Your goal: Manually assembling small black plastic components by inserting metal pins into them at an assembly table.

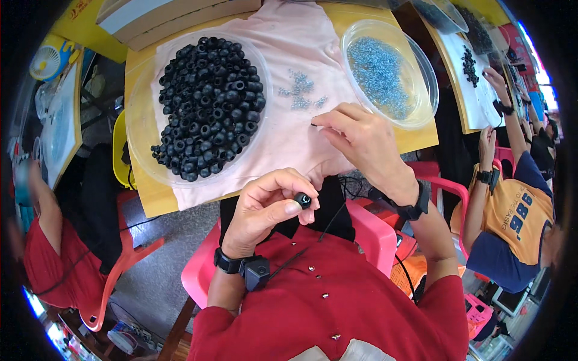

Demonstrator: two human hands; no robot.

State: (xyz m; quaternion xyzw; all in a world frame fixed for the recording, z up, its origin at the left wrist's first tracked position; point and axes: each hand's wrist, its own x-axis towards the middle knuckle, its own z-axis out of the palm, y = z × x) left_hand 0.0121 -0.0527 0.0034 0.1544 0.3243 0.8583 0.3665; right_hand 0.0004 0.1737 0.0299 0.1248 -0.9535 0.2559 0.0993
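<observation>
My left hand [262,207] pinches a small round black cap [303,200] between thumb and fingers, above my lap at the table's near edge. The cap's open end faces up, with a pale ring showing inside. My right hand [361,135] is closed in a pinch over the pink cloth [301,36]; a tiny dark tip shows at its fingers, too small to name. Beyond it lie loose small clear pieces [301,84]. Many similar black caps [211,102] fill a shallow clear round tray [137,135] on the left. On the right, a clear round tub [421,96] holds many tiny bluish clear pieces [376,72].
A cardboard box [162,24] stands at the yellow table's [424,137] far edge. Co-workers sit on both sides, one in an orange and navy shirt [512,219] at another table. A yellow container [122,153] is left of the tray. Cables run from my wrist straps.
</observation>
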